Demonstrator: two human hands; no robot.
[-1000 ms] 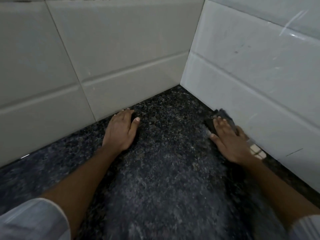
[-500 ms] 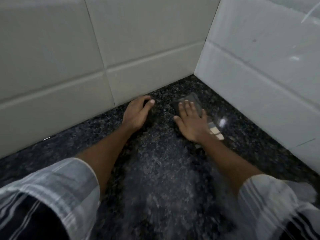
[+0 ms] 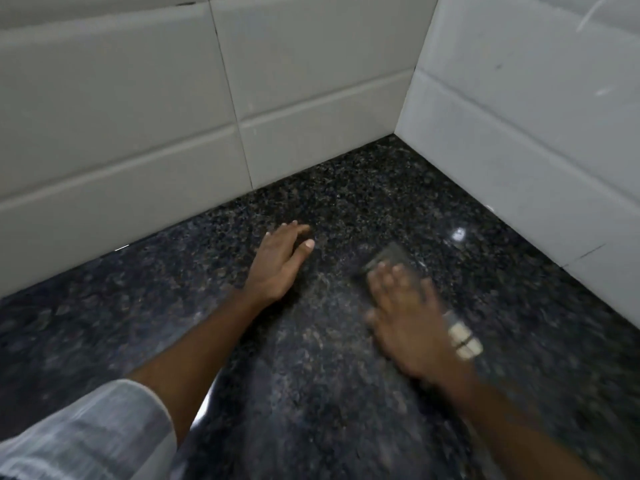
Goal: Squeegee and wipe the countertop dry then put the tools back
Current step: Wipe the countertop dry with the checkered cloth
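The dark speckled granite countertop [image 3: 304, 403] runs into a corner between two tiled walls. My left hand [image 3: 277, 265] lies flat on the stone a little in front of the back wall, fingers out, holding nothing. My right hand [image 3: 408, 317], blurred by motion, presses palm-down on a dark grey cloth [image 3: 389, 259]. The cloth's far edge sticks out beyond my fingertips. A beige striped end of it [image 3: 464, 337] shows beside my wrist. No squeegee is in view.
The grey tiled back wall [image 3: 173, 116] and the white tiled right wall [image 3: 519, 133] close the counter on two sides and meet at the corner [image 3: 394, 135]. A bright light reflection [image 3: 459, 233] shines on the stone near the right wall.
My right hand slid the cloth from the right wall leftward toward my left hand, then back toward me. My left hand has stayed flat on the counter.
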